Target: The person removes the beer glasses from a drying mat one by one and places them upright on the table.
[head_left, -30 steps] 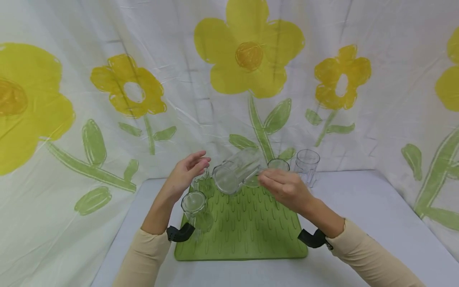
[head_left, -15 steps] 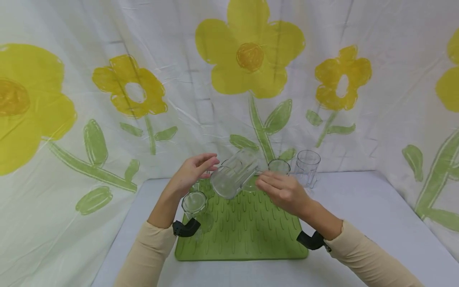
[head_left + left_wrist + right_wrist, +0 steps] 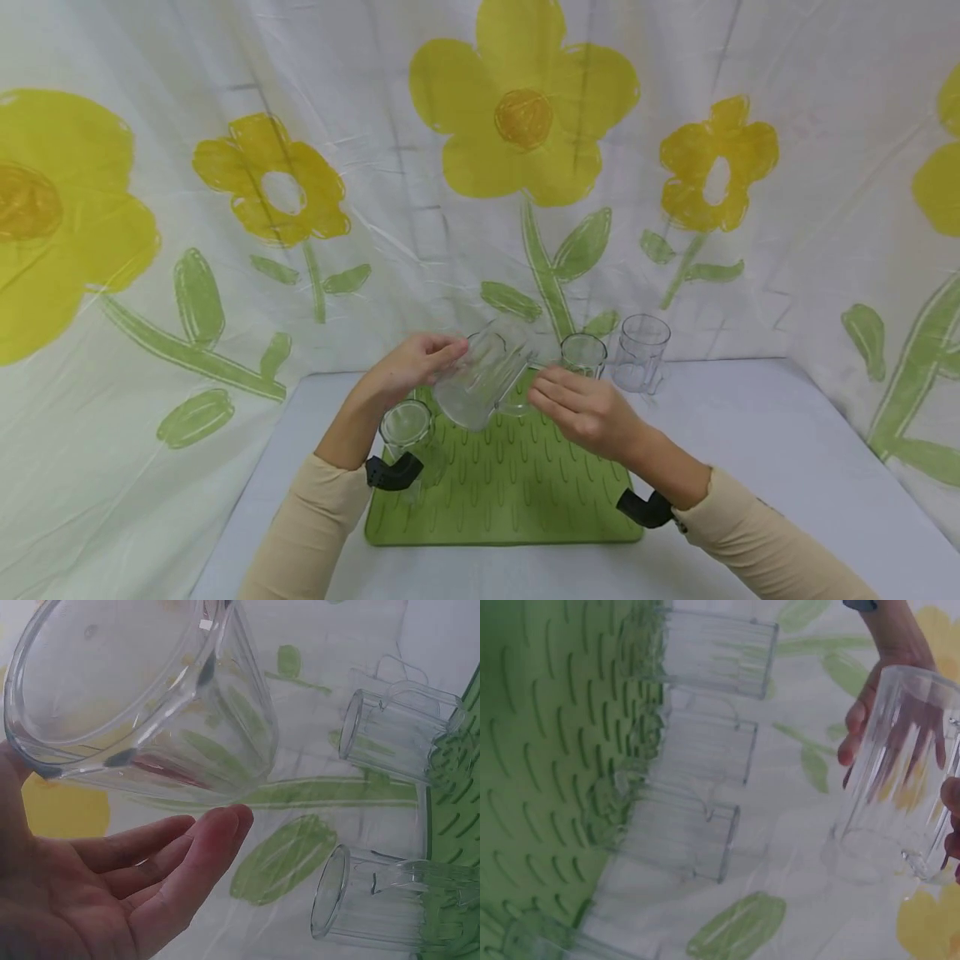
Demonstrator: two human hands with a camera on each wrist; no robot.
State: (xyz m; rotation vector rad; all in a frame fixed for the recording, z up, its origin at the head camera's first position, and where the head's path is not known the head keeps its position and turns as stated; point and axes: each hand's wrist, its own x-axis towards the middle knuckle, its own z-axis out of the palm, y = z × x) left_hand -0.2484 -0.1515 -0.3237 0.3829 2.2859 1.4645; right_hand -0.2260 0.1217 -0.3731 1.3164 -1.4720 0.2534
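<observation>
A clear glass mug (image 3: 480,379) is tilted in the air above the green ribbed mat (image 3: 517,492). My right hand (image 3: 588,412) pinches its handle in the head view. At the mug's left side, my left hand (image 3: 416,367) touches the glass. The left wrist view shows that hand's loosely bent fingers (image 3: 214,832) beside the held mug (image 3: 187,727), its thumb mostly hidden. Through the glass mug (image 3: 900,772) in the right wrist view, several left-hand fingers appear spread. Only a few right-hand fingers (image 3: 951,799) show at that view's edge.
A glass mug (image 3: 407,425) stands at the mat's left side. Another mug (image 3: 583,354) stands at the back right of the mat. Farther right, one more mug (image 3: 642,354) stands on the white table (image 3: 742,433). Behind hangs a flowered cloth (image 3: 360,150).
My left hand has moved right and slightly down, from apart to touching the mug. The mug's lower end has dropped a little to the left, with the right hand shifting slightly left.
</observation>
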